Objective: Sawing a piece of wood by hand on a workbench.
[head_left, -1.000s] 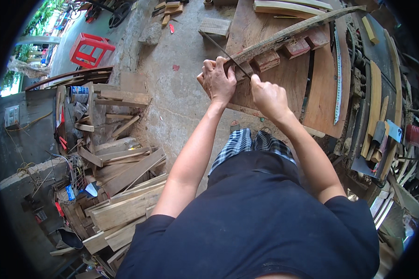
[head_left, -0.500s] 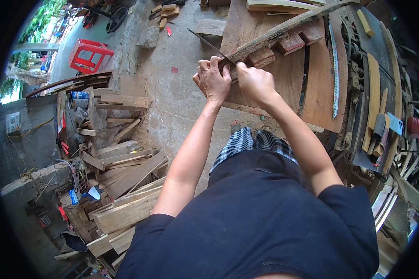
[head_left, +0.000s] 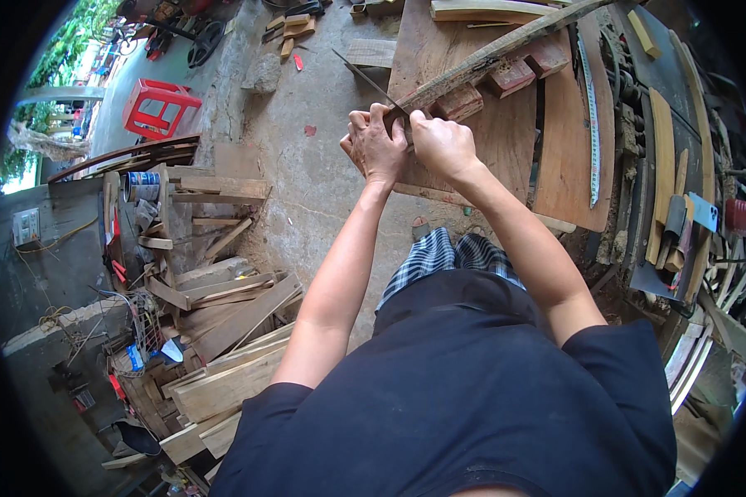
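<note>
A long rough wooden stick (head_left: 506, 45) lies slanted across reddish blocks (head_left: 460, 101) on a wide wooden board (head_left: 506, 141). My left hand (head_left: 373, 147) is closed around the stick's near end. My right hand (head_left: 443, 142) sits right beside it, touching it, gripping the handle of a thin dark blade (head_left: 360, 74). The blade points up and left past my left hand, over the concrete floor. The handle itself is hidden inside my fingers.
A pile of planks and offcuts (head_left: 215, 331) fills the left side. A red plastic stool (head_left: 159, 108) stands at the upper left. A long pale toothed strip (head_left: 593, 124) lies on a curved board, and more timber and tools crowd the right edge.
My two hands have drawn together at the stick's end. The blade's tip has swung a little further away from me.
</note>
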Action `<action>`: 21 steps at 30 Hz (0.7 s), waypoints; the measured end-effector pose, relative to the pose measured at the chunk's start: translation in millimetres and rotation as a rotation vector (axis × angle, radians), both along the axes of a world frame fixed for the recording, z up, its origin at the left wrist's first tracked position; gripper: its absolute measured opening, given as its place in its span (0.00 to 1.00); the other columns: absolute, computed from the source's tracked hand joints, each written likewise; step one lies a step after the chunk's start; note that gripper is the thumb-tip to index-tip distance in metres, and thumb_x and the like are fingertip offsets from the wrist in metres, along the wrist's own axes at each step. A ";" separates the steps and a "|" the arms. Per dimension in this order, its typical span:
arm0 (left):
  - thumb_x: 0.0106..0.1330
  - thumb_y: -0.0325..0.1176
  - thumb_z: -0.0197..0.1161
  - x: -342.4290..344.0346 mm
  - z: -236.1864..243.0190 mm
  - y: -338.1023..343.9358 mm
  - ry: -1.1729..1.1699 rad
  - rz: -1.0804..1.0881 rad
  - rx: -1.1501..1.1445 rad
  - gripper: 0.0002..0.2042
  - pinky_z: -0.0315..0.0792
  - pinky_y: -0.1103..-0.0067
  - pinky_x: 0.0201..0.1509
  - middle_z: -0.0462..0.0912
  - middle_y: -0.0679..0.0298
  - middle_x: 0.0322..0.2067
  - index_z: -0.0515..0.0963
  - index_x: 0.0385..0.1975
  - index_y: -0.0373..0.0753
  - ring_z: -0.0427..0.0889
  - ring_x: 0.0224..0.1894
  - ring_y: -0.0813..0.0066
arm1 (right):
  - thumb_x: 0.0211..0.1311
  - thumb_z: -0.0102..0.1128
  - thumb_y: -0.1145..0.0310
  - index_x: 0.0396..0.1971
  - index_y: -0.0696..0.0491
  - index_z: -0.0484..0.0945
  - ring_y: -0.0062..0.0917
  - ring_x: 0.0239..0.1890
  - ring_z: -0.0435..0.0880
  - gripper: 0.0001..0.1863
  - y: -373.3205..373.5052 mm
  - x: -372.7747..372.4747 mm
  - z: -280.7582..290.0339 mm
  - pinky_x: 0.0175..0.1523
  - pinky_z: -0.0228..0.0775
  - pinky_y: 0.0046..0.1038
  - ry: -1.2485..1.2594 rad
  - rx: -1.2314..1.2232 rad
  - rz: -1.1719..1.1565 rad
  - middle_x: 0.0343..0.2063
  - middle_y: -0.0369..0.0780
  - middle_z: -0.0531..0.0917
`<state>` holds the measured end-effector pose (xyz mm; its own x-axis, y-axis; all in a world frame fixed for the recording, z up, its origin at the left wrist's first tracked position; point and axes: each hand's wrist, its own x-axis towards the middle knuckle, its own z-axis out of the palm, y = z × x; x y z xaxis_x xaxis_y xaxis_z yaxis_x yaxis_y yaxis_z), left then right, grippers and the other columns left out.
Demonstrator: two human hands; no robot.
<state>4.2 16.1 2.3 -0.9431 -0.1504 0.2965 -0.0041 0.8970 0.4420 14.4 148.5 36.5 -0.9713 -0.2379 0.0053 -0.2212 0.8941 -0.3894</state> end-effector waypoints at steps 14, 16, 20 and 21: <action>0.59 0.40 0.62 0.7 -2.4 -1.6 0.012 0.010 0.028 0.10 0.58 0.68 0.49 0.70 0.64 0.37 0.73 0.39 0.50 0.71 0.46 0.65 | 0.59 0.46 0.72 0.33 0.56 0.69 0.43 0.26 0.85 0.05 20.1 37.5 7.8 0.29 0.76 0.42 -0.057 0.043 -0.014 0.21 0.51 0.82; 0.60 0.40 0.62 -2.1 -3.6 -4.1 0.002 0.009 0.026 0.10 0.58 0.68 0.49 0.70 0.64 0.37 0.73 0.39 0.50 0.72 0.46 0.65 | 0.59 0.46 0.73 0.33 0.57 0.70 0.43 0.26 0.85 0.05 16.2 32.2 11.3 0.29 0.76 0.42 -0.069 0.045 -0.012 0.21 0.51 0.83; 0.59 0.40 0.62 -2.1 0.2 1.3 0.004 0.006 0.009 0.10 0.58 0.68 0.48 0.69 0.64 0.37 0.72 0.39 0.50 0.72 0.45 0.65 | 0.58 0.50 0.70 0.33 0.55 0.75 0.39 0.29 0.87 0.07 -2.8 -2.1 4.4 0.31 0.79 0.38 -0.003 0.016 -0.026 0.25 0.48 0.85; 0.59 0.41 0.62 -3.0 1.9 1.6 -0.005 0.012 0.009 0.10 0.58 0.68 0.48 0.69 0.64 0.37 0.72 0.39 0.50 0.72 0.45 0.64 | 0.58 0.50 0.70 0.32 0.55 0.75 0.39 0.28 0.87 0.07 -8.0 -7.8 2.5 0.31 0.79 0.38 0.013 0.006 -0.028 0.25 0.48 0.85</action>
<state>1.2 17.6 4.1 -0.9427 -0.1645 0.2901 -0.0174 0.8930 0.4498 6.5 140.5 39.0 -0.9773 -0.2111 0.0166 -0.2013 0.9022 -0.3814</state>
